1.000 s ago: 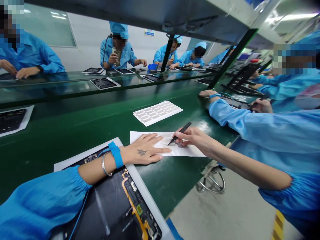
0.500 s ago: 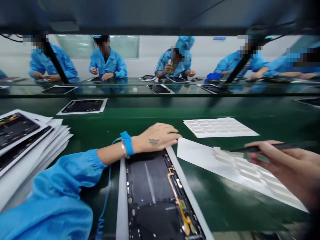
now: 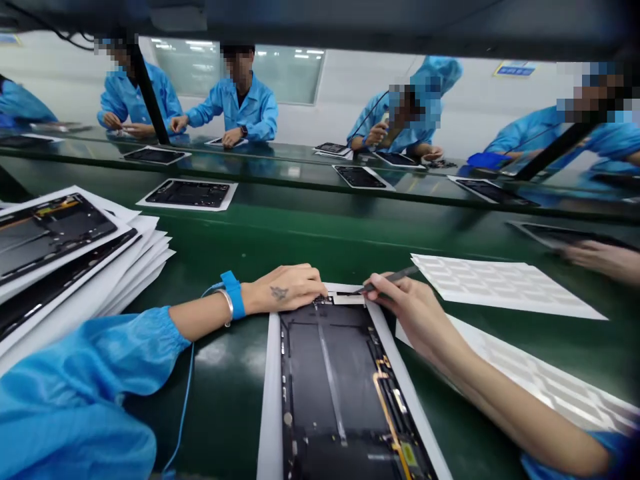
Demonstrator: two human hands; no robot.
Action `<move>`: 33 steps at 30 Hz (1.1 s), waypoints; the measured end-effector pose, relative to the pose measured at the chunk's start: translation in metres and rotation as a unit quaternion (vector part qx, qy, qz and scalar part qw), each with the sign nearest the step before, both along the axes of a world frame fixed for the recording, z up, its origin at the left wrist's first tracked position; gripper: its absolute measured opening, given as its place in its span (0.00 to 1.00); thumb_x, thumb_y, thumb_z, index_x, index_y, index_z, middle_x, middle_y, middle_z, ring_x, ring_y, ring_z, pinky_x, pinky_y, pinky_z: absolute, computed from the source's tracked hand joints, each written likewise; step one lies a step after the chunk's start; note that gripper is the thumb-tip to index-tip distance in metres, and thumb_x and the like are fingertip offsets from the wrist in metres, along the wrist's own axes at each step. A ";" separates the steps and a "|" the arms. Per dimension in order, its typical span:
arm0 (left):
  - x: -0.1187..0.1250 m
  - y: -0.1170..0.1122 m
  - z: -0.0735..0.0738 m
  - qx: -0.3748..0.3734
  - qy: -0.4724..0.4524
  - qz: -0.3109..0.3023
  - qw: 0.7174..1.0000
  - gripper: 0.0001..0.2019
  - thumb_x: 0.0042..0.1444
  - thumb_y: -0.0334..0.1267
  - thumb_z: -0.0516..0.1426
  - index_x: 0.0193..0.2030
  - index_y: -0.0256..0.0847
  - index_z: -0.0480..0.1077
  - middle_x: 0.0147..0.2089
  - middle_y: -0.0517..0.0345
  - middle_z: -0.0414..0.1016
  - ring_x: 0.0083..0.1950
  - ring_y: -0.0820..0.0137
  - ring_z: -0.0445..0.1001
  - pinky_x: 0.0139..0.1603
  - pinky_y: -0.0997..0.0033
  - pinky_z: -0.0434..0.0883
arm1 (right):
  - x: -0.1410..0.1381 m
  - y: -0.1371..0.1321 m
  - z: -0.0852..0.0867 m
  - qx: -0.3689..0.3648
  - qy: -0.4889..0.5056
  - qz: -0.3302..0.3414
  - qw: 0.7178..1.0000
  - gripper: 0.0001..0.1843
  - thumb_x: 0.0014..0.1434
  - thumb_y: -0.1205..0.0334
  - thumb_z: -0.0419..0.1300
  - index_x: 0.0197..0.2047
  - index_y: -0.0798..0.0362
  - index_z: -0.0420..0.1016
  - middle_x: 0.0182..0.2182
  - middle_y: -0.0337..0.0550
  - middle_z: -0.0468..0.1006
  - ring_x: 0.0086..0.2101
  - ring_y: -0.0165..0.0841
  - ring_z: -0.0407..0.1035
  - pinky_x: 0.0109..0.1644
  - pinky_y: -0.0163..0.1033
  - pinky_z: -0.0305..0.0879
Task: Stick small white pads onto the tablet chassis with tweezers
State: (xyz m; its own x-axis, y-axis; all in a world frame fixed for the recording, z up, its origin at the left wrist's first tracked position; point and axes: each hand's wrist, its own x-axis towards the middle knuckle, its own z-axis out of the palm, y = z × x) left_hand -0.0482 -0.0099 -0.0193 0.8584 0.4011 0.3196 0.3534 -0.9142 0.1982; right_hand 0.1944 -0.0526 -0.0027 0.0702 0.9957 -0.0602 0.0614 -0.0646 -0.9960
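Observation:
An opened tablet housing (image 3: 345, 373), black inside with an orange flex cable along its right side, lies on a white sheet before me. My left hand (image 3: 290, 288), with a blue wrist strap, is at its top left corner, fingers together and bent down onto the edge. My right hand (image 3: 405, 300) pinches dark tweezers (image 3: 400, 275), their tip pointing left over the housing's top edge. By the tip, a pale strip (image 3: 350, 300) lies along that edge. Whether the tip still touches the strip is unclear.
At the left is a stack of white sheets (image 3: 135, 267) with opened housings on top. Sticker sheets (image 3: 505, 283) lie at the right, one partly under my right forearm. Another housing (image 3: 187, 193) lies farther back. Co-workers in blue sit opposite; another person's hand (image 3: 600, 257) reaches in at the right.
My right hand has moved left from the sticker sheet to the housing's top edge with the tweezers. My left fingers have bent down. A pale strip now shows at that edge.

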 end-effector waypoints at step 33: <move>0.002 -0.005 0.007 0.018 0.017 0.009 1.000 0.11 0.69 0.33 0.49 0.45 0.38 0.73 0.44 0.53 0.74 0.44 0.68 0.69 0.38 0.70 0.66 | 0.004 0.004 0.003 -0.063 0.001 0.013 0.998 0.22 0.39 0.42 0.75 0.19 0.51 0.77 0.24 0.41 0.72 0.33 0.34 0.67 0.45 0.40 0.70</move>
